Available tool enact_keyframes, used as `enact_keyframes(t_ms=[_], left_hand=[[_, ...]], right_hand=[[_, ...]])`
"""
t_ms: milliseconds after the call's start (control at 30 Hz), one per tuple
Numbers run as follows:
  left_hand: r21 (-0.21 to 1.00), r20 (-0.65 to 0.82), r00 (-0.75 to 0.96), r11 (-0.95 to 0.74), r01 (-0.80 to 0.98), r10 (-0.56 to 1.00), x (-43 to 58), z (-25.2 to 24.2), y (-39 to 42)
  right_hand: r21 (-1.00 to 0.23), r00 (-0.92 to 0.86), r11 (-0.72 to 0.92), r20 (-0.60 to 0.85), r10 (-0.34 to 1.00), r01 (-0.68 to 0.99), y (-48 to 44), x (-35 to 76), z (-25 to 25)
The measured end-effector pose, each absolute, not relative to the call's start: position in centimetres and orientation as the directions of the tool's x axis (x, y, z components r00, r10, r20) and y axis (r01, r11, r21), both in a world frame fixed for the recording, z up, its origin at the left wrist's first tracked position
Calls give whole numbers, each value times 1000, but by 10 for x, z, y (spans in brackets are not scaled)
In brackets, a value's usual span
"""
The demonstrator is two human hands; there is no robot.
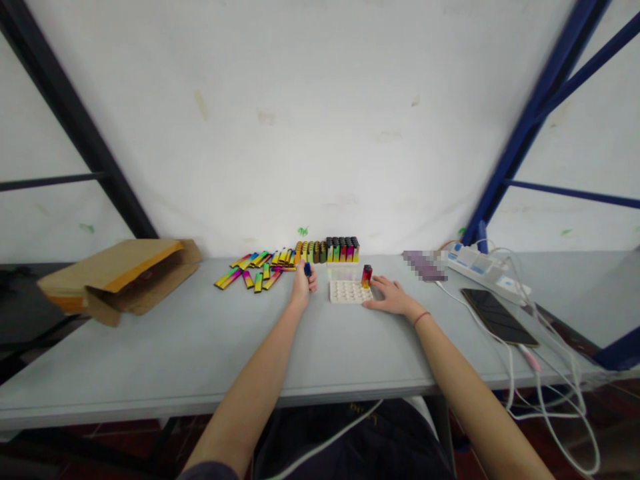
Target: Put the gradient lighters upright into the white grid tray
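My left hand (301, 287) is closed around a dark blue-topped lighter (307, 269), whose lower part is hidden by my fingers. Between my hands lies a white tray (345, 292) with rows of holes. One red lighter (367, 276) with a black top stands upright at the tray's right end. Thumb and index finger of my right hand (393, 298) span that right end, holding the tray, with the index fingertip close to the red lighter. Behind my left hand is a loose pile of multicoloured lighters (257, 270), lying flat.
Against the wall stand upright black-topped lighters (343, 249) in a tray, beside yellow and dark ones (311, 252). An open cardboard box (115, 273) lies at left. To the right are a phone (499, 317), a power strip (487, 272), loose white cables and a partly blurred purple object (425, 265).
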State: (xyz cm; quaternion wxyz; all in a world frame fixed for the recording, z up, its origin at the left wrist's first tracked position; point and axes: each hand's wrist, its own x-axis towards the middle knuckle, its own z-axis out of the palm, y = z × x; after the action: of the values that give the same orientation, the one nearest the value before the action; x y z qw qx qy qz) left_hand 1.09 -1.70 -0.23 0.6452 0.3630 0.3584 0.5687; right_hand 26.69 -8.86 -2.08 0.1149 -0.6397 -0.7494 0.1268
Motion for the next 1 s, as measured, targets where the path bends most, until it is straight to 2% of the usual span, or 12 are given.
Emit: enact_keyframes(t_ms=[133, 433, 900, 1000], left_hand=[[868, -146, 23, 139, -477, 989, 10, 2, -19], [832, -193, -100, 108, -545, 976, 19, 2, -20], [845, -206, -70, 141, -516, 976, 16, 4, -20], [862, -172, -60, 121, -492, 983, 17, 2, -20]], right_hand=[[-339, -157, 147, -1, 988, 929, -88, 267, -21], [-334, -162, 147, -17, 987, 931, -90, 266, -18], [-340, -152, 137, -18, 988, 931, -91, 265, -17], [-342, -157, 143, -12, 988, 929, -90, 265, -18]])
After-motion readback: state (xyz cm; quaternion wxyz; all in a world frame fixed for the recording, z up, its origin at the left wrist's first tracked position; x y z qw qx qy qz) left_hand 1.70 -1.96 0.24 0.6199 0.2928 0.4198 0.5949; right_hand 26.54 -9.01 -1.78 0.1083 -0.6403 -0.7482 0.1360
